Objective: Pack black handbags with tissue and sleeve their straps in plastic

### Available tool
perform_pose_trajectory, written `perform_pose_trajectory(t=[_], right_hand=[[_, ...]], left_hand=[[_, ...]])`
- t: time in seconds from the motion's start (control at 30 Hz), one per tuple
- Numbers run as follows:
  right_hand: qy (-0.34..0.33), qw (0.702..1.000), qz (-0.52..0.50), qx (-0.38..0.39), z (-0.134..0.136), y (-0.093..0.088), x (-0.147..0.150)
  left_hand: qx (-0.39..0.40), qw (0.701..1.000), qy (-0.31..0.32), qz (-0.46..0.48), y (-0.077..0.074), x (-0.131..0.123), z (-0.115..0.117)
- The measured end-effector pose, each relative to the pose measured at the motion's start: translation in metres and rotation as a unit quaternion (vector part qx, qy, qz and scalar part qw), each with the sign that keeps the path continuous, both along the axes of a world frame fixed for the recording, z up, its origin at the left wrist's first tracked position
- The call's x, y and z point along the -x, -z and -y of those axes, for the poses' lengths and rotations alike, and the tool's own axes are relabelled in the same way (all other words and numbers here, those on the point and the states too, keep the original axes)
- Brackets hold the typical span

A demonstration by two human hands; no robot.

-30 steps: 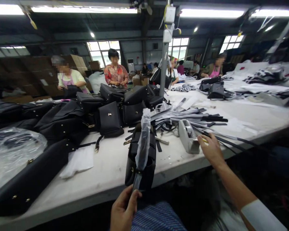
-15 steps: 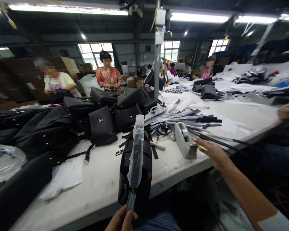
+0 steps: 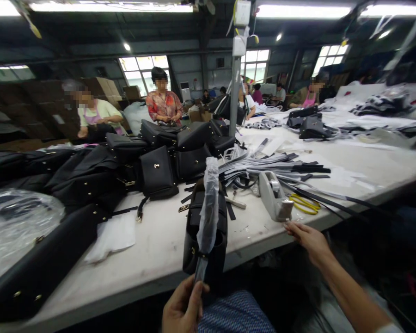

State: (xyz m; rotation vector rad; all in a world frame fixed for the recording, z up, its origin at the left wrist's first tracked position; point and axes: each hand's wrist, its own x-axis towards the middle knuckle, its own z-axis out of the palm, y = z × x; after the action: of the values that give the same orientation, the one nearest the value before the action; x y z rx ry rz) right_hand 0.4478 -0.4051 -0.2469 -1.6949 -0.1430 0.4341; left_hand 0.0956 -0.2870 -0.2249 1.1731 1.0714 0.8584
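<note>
My left hand pinches the lower end of a black strap, whose upper length is wrapped in thin white film. The strap stands up in front of a black handbag, which rests at the table's front edge. My right hand has its thumb and fingers pressed together just below the front of a grey tape dispenser. Whatever lies between those fingertips is too small to make out. Beside the dispenser lie yellow-handled scissors.
Many black bags are heaped on the left of the white table. A bundle of strips lies behind the dispenser. White sheets and clear plastic are at left. A post rises mid-table; co-workers stand beyond.
My right hand has left the yellow scissors handles, which now lie on the table, and moved to the dispenser's front. My left hand still holds the wrapped strap. The view has shifted slightly.
</note>
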Motion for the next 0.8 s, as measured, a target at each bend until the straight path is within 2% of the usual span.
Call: perform_pose_trajectory(t=[0.07,0.13,0.2,0.27,0.37,0.5,0.6,0.7,0.8], right_hand=[[-0.058,0.998,-0.007,-0.004,-0.001,-0.005,0.036],[-0.153,0.988,-0.015,-0.021,-0.005,-0.017,0.082],[-0.288,0.957,-0.009,-0.044,-0.013,-0.035,0.129],[-0.373,0.927,-0.001,-0.05,-0.025,-0.053,0.169],[-0.416,0.908,0.029,-0.044,-0.05,-0.066,0.206],[-0.39,0.914,0.107,0.03,-0.074,-0.065,0.217],[-0.404,0.901,0.141,0.064,-0.076,-0.062,0.212],[-0.458,0.883,0.101,0.013,-0.07,-0.059,0.205],[-0.48,0.876,0.047,-0.026,-0.063,-0.053,0.203]], left_hand=[[0.001,1.0,0.011,-0.001,-0.007,0.0,0.001],[-0.002,1.0,0.025,-0.001,-0.011,0.0,0.002],[-0.01,0.999,0.036,-0.003,-0.013,0.001,0.002],[-0.021,0.999,0.037,-0.005,-0.014,0.002,0.003],[-0.05,0.998,0.048,-0.008,-0.016,0.004,0.005],[-0.087,0.995,0.056,-0.007,-0.02,0.007,0.005],[-0.074,0.995,0.061,-0.007,-0.021,0.011,0.004],[0.017,0.995,0.083,0.053,-0.022,0.014,0.004],[0.129,0.977,0.122,0.117,-0.022,0.015,0.004]])
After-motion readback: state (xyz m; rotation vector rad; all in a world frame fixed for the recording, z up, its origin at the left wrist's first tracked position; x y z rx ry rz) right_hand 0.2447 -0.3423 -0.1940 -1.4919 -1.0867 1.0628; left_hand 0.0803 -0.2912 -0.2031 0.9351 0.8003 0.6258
